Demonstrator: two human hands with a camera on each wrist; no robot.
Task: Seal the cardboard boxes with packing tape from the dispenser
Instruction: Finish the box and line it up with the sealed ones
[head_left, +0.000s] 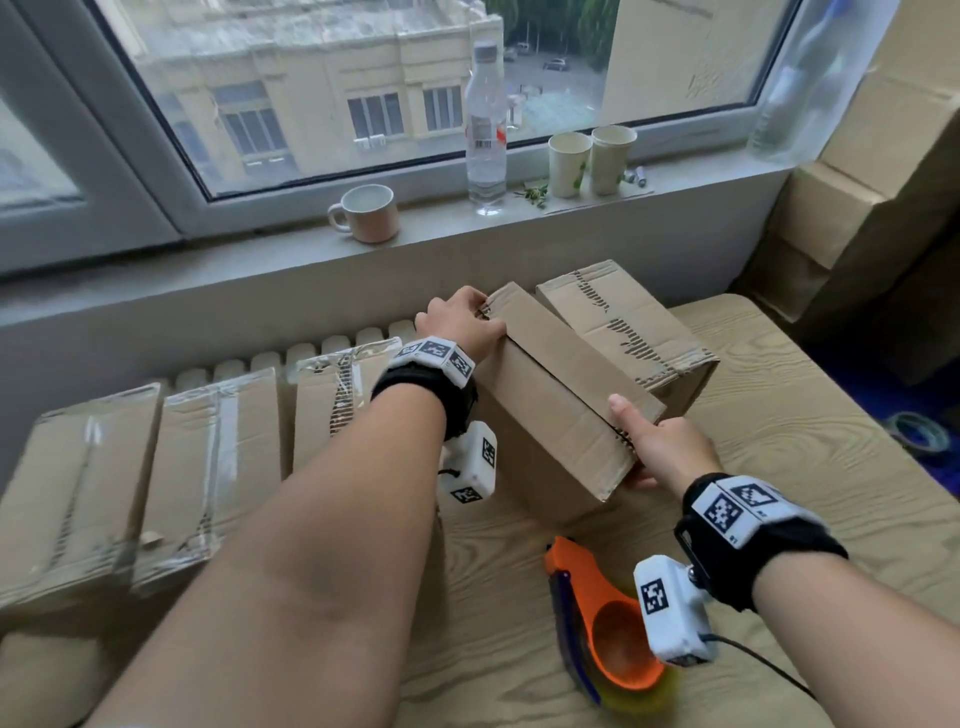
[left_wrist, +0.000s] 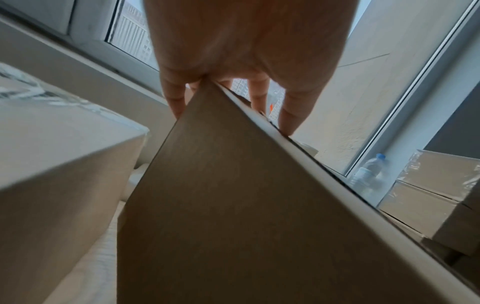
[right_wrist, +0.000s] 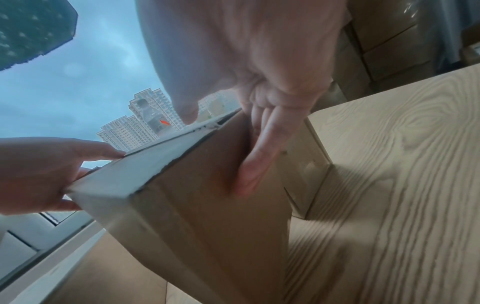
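A plain brown cardboard box (head_left: 561, 395) is tipped up on the wood-grain table (head_left: 779, 415), its top flaps closed with no tape showing on them. My left hand (head_left: 462, 322) grips its far upper corner, fingers (left_wrist: 171, 96) reaching down over the far side of the box (left_wrist: 233, 205). My right hand (head_left: 660, 447) holds the near end, thumb on the top edge and fingers (right_wrist: 259, 154) flat against the end face of the box (right_wrist: 207, 216). The orange tape dispenser (head_left: 602, 623) lies on the table under my right wrist, untouched.
Another untaped box (head_left: 623, 317) sits right behind the held one. Three taped boxes (head_left: 218, 457) line the left side. A mug (head_left: 366, 213), a bottle (head_left: 485, 130) and paper cups (head_left: 592, 161) stand on the windowsill. Stacked cartons (head_left: 857, 208) rise at the right.
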